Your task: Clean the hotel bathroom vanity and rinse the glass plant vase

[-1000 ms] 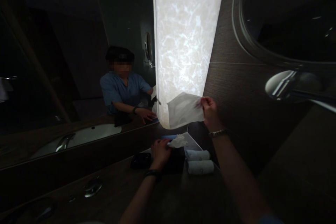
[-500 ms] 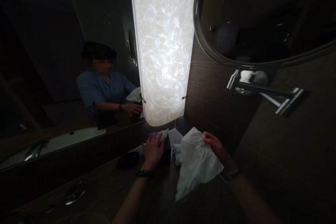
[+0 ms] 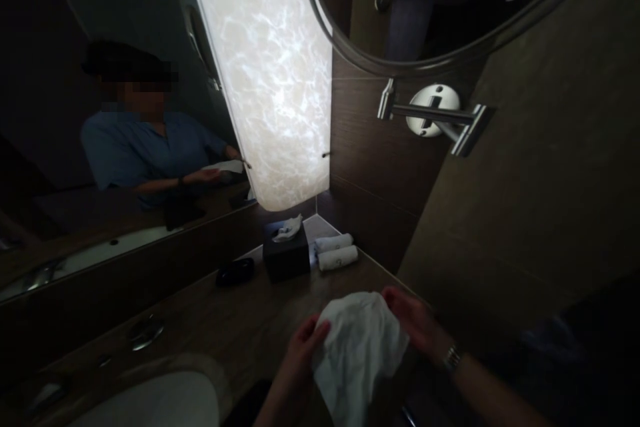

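Note:
Both hands hold a white tissue (image 3: 357,350) low in the middle of the view, above the dark wooden counter (image 3: 215,320). My left hand (image 3: 303,347) grips its left edge and my right hand (image 3: 415,323), with a watch on the wrist, grips its right edge. The sheet hangs crumpled between them. Farther back in the corner stands a dark tissue box (image 3: 287,255) with a white tissue sticking out of its top.
Two rolled white towels (image 3: 336,252) lie right of the box, a small dark dish (image 3: 235,272) left of it. A white basin (image 3: 160,400) sits at lower left. A lit panel (image 3: 265,73), wall mirror and round swing-arm mirror (image 3: 435,113) are above.
My left hand left the tissue box and joined the right hand on the tissue. Both hands drew back from the corner toward me, and the view swung right and down.

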The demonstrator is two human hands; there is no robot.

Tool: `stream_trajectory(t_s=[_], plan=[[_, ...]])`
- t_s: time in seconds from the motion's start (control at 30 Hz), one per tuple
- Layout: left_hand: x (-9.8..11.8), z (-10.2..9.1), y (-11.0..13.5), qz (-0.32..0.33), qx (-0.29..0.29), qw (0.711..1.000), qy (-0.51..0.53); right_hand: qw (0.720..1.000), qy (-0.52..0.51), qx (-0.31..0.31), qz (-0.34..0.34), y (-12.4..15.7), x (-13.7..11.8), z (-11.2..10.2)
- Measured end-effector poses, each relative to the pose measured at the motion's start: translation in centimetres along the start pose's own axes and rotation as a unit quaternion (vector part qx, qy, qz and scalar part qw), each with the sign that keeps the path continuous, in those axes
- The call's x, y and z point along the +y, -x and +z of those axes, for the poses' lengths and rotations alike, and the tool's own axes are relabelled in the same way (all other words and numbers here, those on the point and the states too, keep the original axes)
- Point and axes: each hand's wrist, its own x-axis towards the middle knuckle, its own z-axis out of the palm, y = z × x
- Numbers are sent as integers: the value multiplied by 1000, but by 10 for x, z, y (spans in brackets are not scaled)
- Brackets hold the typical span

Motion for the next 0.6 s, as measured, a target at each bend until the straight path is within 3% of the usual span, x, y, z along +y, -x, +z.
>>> stream_trajectory(t_s=[0.13, 0.23, 0.33, 0.43, 0.5, 0.6], plan=[[-7, -32, 4, 117, 101, 971, -181, 998, 56, -20, 28, 30, 57, -5], [-10, -51, 19, 145, 140, 938, -280, 995, 92, 30, -1, 31, 79, 1], [-8, -71, 37, 143, 171, 935, -275, 996, 62, 54, -21, 26, 81, 4], [4, -85, 50, 153, 196, 940, -234, 999, 41, 21, -9, 30, 80, 5], [18, -88, 56, 162, 212, 937, -225, 999, 53, 6, 2, 36, 82, 3], [43, -84, 64, 159, 231, 932, -231, 994, 104, 33, 10, 42, 86, -6]])
